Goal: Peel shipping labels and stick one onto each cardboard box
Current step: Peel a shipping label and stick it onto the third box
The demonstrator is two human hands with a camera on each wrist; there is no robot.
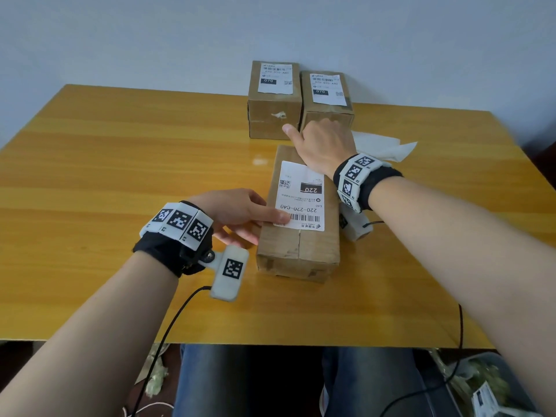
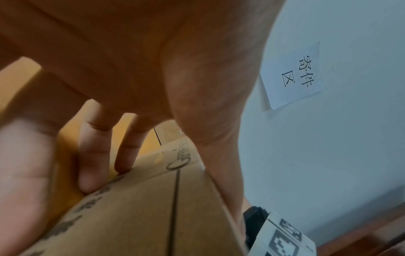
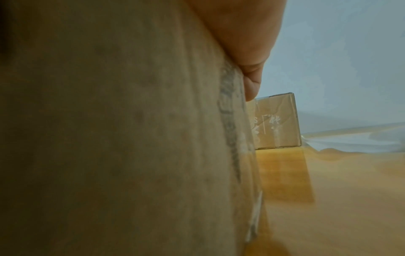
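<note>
A long cardboard box (image 1: pixel 301 245) lies lengthwise at the table's middle, with a white shipping label (image 1: pixel 301 197) stuck on its top face. My left hand (image 1: pixel 243 212) holds the near left corner, thumb on the label's edge, fingers (image 2: pixel 94 155) against the box's side (image 2: pixel 142 216). My right hand (image 1: pixel 322 145) grips the far end, thumb pointing left; one fingertip (image 3: pixel 252 78) shows at the box's edge (image 3: pixel 109 138). Two more labelled boxes (image 1: pixel 273 100) (image 1: pixel 326 97) stand at the back; one of them (image 3: pixel 278 124) appears in the right wrist view.
Crumpled white backing paper (image 1: pixel 385 145) lies right of my right hand. The yellow wooden table (image 1: pixel 120 176) stands against a pale wall bearing a paper sign (image 2: pixel 293 74). A bin with scraps (image 1: pixel 487 386) sits on the floor at lower right.
</note>
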